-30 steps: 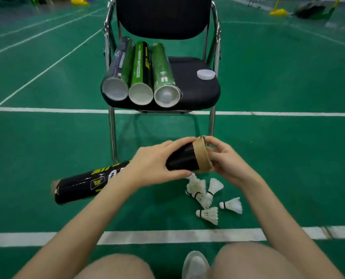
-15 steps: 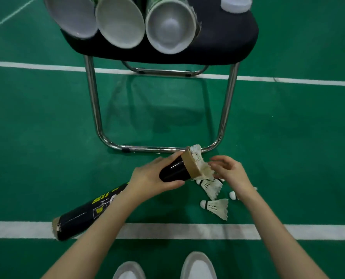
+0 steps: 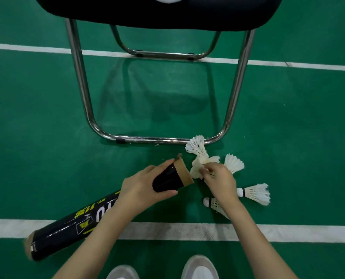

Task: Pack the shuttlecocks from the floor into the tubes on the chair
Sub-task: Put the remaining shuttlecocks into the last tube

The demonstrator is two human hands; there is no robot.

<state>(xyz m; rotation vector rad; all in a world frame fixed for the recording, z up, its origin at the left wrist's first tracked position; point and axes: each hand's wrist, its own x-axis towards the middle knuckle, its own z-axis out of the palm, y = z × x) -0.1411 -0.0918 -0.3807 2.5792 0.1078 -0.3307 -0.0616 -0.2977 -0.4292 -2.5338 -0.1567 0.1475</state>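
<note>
From the head camera, the left hand (image 3: 145, 187) grips a long black tube (image 3: 99, 214) near its brown open end, fingers curled round it, and the tube slants down to the lower left above the green floor (image 3: 46, 117). The right hand (image 3: 220, 181) pinches a white shuttlecock (image 3: 197, 166) just beside the tube's mouth. Four more shuttlecocks lie on the floor around that hand: one (image 3: 195, 145) touching the chair's chrome frame (image 3: 147, 140), one (image 3: 234, 163) just right of the fingers, one (image 3: 255, 193) farther right, and one (image 3: 214, 204) partly hidden under the wrist. The black chair seat (image 3: 157, 15) fills the top edge. Two white shoe tips (image 3: 199, 266) show at the bottom, near a white court line (image 3: 187, 231).
</note>
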